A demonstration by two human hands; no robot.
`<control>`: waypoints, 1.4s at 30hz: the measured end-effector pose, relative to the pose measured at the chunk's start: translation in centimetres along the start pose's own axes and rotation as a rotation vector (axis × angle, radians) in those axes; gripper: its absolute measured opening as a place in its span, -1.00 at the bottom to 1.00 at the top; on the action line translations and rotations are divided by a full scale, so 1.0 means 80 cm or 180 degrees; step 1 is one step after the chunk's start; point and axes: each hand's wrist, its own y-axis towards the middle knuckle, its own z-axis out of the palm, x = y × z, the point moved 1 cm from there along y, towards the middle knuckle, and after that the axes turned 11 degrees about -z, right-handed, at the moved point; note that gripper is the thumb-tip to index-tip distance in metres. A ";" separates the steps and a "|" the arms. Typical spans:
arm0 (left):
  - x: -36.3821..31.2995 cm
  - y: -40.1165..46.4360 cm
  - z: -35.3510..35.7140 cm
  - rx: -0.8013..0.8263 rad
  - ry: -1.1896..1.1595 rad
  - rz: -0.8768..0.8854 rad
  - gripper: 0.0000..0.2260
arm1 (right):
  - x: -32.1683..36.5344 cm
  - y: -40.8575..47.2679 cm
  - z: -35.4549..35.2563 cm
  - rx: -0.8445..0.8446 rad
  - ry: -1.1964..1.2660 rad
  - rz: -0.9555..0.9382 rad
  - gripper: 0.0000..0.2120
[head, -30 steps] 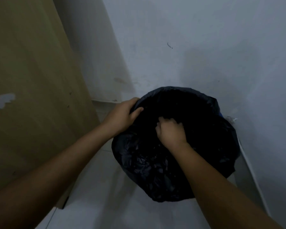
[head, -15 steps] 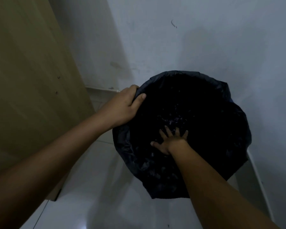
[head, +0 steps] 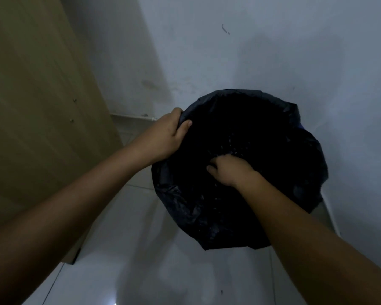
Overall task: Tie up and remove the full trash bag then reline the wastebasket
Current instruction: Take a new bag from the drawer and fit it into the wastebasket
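A black trash bag lines a round wastebasket in the corner, its edge folded down over the rim. A sliver of the blue wastebasket shows at the far right rim. My left hand grips the bag's edge at the left rim, thumb inside. My right hand is down inside the bag, fingers curled into the plastic near the middle. The inside of the bag is too dark to make out.
A tan wooden cabinet panel stands close on the left. White walls meet in the corner behind the basket. A white baseboard runs along the back wall. Glossy white floor tiles lie in front.
My right hand, spread flat inside the bag half a second ago, has curled its fingers into the plastic. My left hand keeps its hold on the rim.
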 end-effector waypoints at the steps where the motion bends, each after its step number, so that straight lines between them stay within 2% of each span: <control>1: 0.000 0.001 -0.001 -0.0005 0.0004 -0.0038 -0.78 | 0.003 -0.005 -0.009 -0.0217 -0.0164 -0.0030 -0.55; 3: 0.002 0.004 -0.004 -0.0018 -0.0027 -0.0109 -0.80 | 0.010 -0.014 -0.016 -0.0187 -0.0070 0.0007 -0.51; 4: 0.003 0.005 -0.004 -0.0026 -0.0042 -0.0148 -0.82 | 0.012 -0.014 -0.009 0.0123 0.0103 0.0119 -0.43; 6: 0.005 0.007 -0.006 -0.0036 -0.0034 -0.0244 -0.82 | 0.015 -0.013 0.016 0.1120 0.0189 0.0309 -0.14; 8: 0.006 0.007 -0.005 -0.0048 -0.0030 -0.0302 -0.80 | 0.010 -0.006 0.047 0.1610 0.0010 0.0554 0.09; 11: 0.005 0.001 -0.003 -0.0038 -0.0010 -0.0301 -0.79 | -0.001 0.002 0.063 0.1745 0.0034 0.0774 0.05; 15: 0.001 -0.009 -0.004 0.0016 -0.0034 -0.0188 -0.80 | -0.005 -0.008 0.060 0.1661 -0.0173 0.0764 -0.05; 21: -0.008 -0.018 -0.001 -0.0033 0.0092 0.0033 -0.81 | -0.001 -0.010 0.075 0.1467 0.0148 0.0814 -0.08; 26: -0.009 -0.011 0.001 -0.0076 0.0042 -0.0022 -0.84 | -0.001 -0.008 0.062 0.1115 0.0178 0.0583 -0.07; 28: -0.006 -0.006 0.001 -0.0116 0.0027 -0.0063 -0.84 | 0.004 -0.019 0.035 0.0694 0.0128 0.0455 -0.30; 30: -0.005 -0.004 0.002 -0.0156 -0.0078 -0.0103 -0.84 | 0.009 -0.032 0.004 0.0048 0.0092 0.0396 -0.57; 31: -0.006 -0.004 0.002 -0.0171 -0.0121 -0.0114 -0.83 | 0.011 -0.035 -0.009 -0.0262 0.0137 0.0344 -0.62; 33: -0.012 -0.008 0.003 -0.0164 -0.0146 -0.0127 -0.82 | 0.019 -0.040 -0.026 -0.0712 0.0329 0.0157 -0.57; 34: -0.016 -0.011 0.003 -0.0139 -0.0143 -0.0125 -0.81 | 0.025 -0.039 -0.030 -0.0824 0.0481 0.0015 -0.46; 37: -0.026 -0.020 0.003 -0.0050 -0.0147 -0.0088 -0.78 | 0.039 -0.035 -0.023 -0.0592 0.0562 -0.0462 -0.15; 42: -0.006 -0.014 -0.013 -0.0012 -0.0392 -0.0330 -0.70 | 0.040 -0.017 0.026 -0.0390 0.0367 -0.0504 -0.10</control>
